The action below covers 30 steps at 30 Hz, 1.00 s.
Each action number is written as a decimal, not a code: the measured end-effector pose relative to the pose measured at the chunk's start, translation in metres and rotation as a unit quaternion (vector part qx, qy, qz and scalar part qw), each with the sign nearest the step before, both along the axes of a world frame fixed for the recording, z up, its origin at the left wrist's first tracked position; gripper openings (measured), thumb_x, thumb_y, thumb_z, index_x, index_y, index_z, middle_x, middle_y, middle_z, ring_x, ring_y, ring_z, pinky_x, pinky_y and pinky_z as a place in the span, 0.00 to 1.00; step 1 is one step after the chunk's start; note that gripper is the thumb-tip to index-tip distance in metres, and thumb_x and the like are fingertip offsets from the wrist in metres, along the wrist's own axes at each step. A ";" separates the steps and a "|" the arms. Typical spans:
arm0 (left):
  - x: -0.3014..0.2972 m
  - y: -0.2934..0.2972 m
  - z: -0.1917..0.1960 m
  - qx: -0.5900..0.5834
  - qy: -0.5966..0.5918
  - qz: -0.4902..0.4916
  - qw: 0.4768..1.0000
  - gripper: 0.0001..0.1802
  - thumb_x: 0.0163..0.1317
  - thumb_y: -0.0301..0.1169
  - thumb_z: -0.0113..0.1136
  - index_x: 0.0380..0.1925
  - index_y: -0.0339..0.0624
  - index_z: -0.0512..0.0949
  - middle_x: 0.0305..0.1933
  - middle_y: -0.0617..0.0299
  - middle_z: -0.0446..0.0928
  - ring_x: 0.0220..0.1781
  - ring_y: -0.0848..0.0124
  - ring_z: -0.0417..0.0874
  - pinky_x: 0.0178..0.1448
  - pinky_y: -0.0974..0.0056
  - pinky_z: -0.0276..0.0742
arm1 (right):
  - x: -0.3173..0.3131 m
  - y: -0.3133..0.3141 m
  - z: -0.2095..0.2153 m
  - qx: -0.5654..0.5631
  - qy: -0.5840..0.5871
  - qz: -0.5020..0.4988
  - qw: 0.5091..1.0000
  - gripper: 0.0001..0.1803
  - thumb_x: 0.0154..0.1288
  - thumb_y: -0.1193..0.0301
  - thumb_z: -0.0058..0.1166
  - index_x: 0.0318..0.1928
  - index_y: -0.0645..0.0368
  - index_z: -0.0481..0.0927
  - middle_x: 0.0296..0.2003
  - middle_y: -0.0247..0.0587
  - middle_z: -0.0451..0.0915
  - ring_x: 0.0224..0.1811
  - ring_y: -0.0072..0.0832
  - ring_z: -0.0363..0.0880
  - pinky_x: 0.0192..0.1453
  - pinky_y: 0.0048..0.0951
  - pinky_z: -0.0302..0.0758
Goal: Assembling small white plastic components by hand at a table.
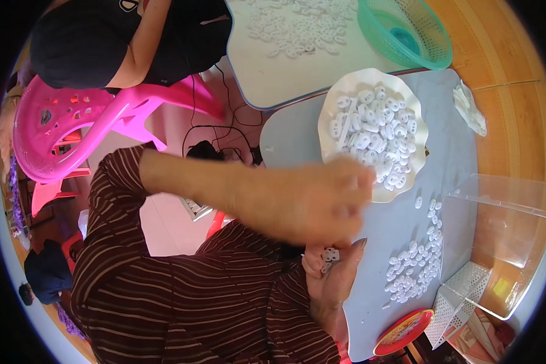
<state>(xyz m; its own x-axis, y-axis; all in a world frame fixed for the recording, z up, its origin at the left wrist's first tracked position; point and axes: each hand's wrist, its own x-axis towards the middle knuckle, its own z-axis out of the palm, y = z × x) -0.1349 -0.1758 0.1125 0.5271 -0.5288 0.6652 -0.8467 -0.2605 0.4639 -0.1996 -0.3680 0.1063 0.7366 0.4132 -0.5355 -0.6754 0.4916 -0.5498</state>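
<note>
My left hand [337,203] is smeared by motion at the near rim of a cream scalloped plate [329,100]. Its fingers look bent, but what they hold, if anything, is too blurred to make out. The plate is heaped with small white oval plastic pieces [376,124], each with two dark holes. Just below, my right hand [333,279] is turned palm up, fingers curled round a few white two-holed pieces [330,256]. Its thumb stands apart from them.
Loose white pieces [412,270] are scattered on the grey table [370,242], beside a clear plastic box [497,242], a white perforated basket [461,297] and a red round tray [403,332]. Beyond are a green basket [406,54], another person [115,48] and a pink chair [73,139].
</note>
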 end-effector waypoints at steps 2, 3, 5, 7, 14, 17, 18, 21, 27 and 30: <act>-0.023 -0.017 -0.005 0.028 0.017 -0.041 0.999 0.12 0.44 0.29 0.62 0.27 0.35 0.71 0.35 0.56 0.65 0.49 0.53 0.67 0.53 0.49 0.67 | 0.000 0.018 0.009 -0.039 0.048 -0.051 0.997 0.27 0.74 0.50 0.29 0.41 0.60 0.73 0.29 0.38 0.73 0.25 0.22 0.69 0.26 0.20 0.66; -0.027 -0.019 -0.006 0.028 0.016 -0.038 0.999 0.12 0.44 0.29 0.62 0.27 0.35 0.71 0.35 0.56 0.65 0.49 0.53 0.67 0.53 0.49 0.67 | 0.000 0.024 0.012 -0.080 0.096 -0.108 0.986 0.28 0.74 0.50 0.30 0.45 0.62 0.74 0.34 0.39 0.75 0.32 0.24 0.74 0.33 0.19 0.71; -0.032 -0.021 -0.007 0.036 0.060 -0.037 0.997 0.15 0.42 0.31 0.63 0.27 0.32 0.71 0.34 0.54 0.63 0.48 0.53 0.67 0.52 0.49 0.68 | -0.006 0.005 -0.006 -0.060 0.030 -0.042 0.997 0.24 0.74 0.52 0.28 0.55 0.57 0.66 0.45 0.42 0.71 0.47 0.29 0.70 0.48 0.26 0.69; -0.034 -0.021 -0.008 0.034 0.052 -0.044 0.997 0.14 0.44 0.30 0.62 0.28 0.33 0.71 0.35 0.54 0.64 0.48 0.53 0.68 0.52 0.49 0.68 | -0.006 0.010 -0.004 -0.038 -0.035 0.018 0.998 0.25 0.75 0.54 0.27 0.65 0.51 0.58 0.56 0.45 0.67 0.61 0.34 0.65 0.63 0.33 0.67; 0.027 0.073 -0.035 -0.001 0.064 0.194 0.979 0.09 0.57 0.27 0.53 0.37 0.34 0.72 0.42 0.51 0.71 0.49 0.51 0.69 0.54 0.53 0.67 | -0.002 -0.011 -0.007 0.123 -0.023 0.020 0.992 0.27 0.76 0.53 0.23 0.20 0.49 0.60 0.16 0.27 0.56 0.16 0.17 0.49 0.18 0.19 0.49; 0.066 0.155 -0.069 0.089 -0.045 0.410 0.907 0.12 0.57 0.27 0.53 0.42 0.39 0.73 0.46 0.52 0.72 0.52 0.53 0.70 0.58 0.56 0.66 | -0.007 -0.011 -0.001 0.081 -0.018 0.021 0.996 0.28 0.76 0.52 0.23 0.16 0.49 0.54 0.13 0.25 0.50 0.14 0.16 0.41 0.16 0.19 0.42; 0.085 0.174 -0.089 0.108 -0.047 0.440 0.890 0.13 0.57 0.26 0.53 0.43 0.40 0.74 0.46 0.52 0.72 0.52 0.53 0.70 0.58 0.56 0.65 | -0.007 -0.012 -0.004 0.081 -0.022 0.011 0.996 0.28 0.76 0.52 0.23 0.16 0.49 0.56 0.14 0.25 0.52 0.14 0.16 0.43 0.16 0.18 0.44; 0.111 0.210 -0.111 0.157 -0.062 0.487 0.857 0.13 0.56 0.25 0.53 0.43 0.41 0.74 0.45 0.52 0.72 0.53 0.54 0.71 0.59 0.57 0.65 | -0.006 -0.012 -0.006 0.086 -0.022 0.010 0.996 0.28 0.76 0.52 0.23 0.17 0.49 0.57 0.14 0.26 0.52 0.14 0.16 0.43 0.16 0.18 0.44; 0.170 0.225 -0.114 0.191 -0.058 0.490 0.849 0.11 0.55 0.24 0.54 0.40 0.39 0.74 0.40 0.56 0.74 0.48 0.57 0.74 0.54 0.59 0.69 | -0.007 -0.014 -0.007 0.078 -0.029 0.000 0.997 0.28 0.75 0.52 0.24 0.17 0.48 0.57 0.14 0.25 0.53 0.14 0.16 0.43 0.16 0.18 0.44; 0.188 0.221 -0.109 0.164 -0.127 0.447 0.870 0.03 0.52 0.25 0.50 0.22 0.42 0.73 0.27 0.54 0.71 0.33 0.55 0.72 0.40 0.51 0.67 | -0.006 -0.013 -0.007 0.082 -0.026 0.004 0.996 0.28 0.75 0.51 0.24 0.17 0.48 0.57 0.14 0.25 0.52 0.14 0.16 0.43 0.16 0.18 0.43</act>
